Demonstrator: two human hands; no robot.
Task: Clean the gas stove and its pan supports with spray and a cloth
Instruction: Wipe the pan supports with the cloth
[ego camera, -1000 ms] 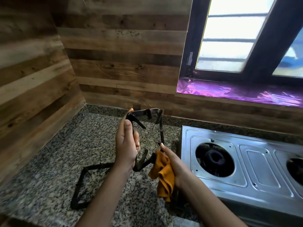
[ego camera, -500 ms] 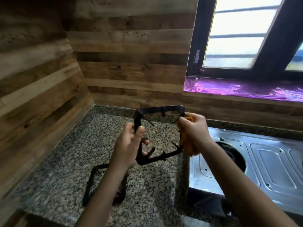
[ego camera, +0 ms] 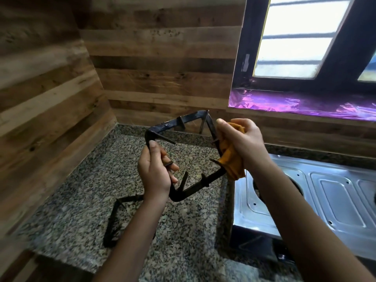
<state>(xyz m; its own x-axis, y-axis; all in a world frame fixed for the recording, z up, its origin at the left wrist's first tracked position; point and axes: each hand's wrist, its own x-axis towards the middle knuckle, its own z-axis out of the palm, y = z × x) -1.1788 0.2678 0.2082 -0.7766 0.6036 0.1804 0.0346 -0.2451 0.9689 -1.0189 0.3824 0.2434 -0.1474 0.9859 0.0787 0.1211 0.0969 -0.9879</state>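
Granite counter (ego camera: 85, 200) is sitting in a corner of plank walls (ego camera: 162, 78), with a window (ego camera: 295, 37) and a purple sill (ego camera: 295, 102) at the right. Stove (ego camera: 335, 200): steel, standing on the counter's right side. Support (ego camera: 179, 124): black, being held tilted in the air above the counter. Left hand (ego camera: 156, 176) is gripping its left side, fingers curled round the bar. Right hand (ego camera: 244, 139) is clutching an orange cloth (ego camera: 232, 161), bunching it against the support's right side. Second support (ego camera: 114, 220) is lying flat on the counter, beneath the left forearm.
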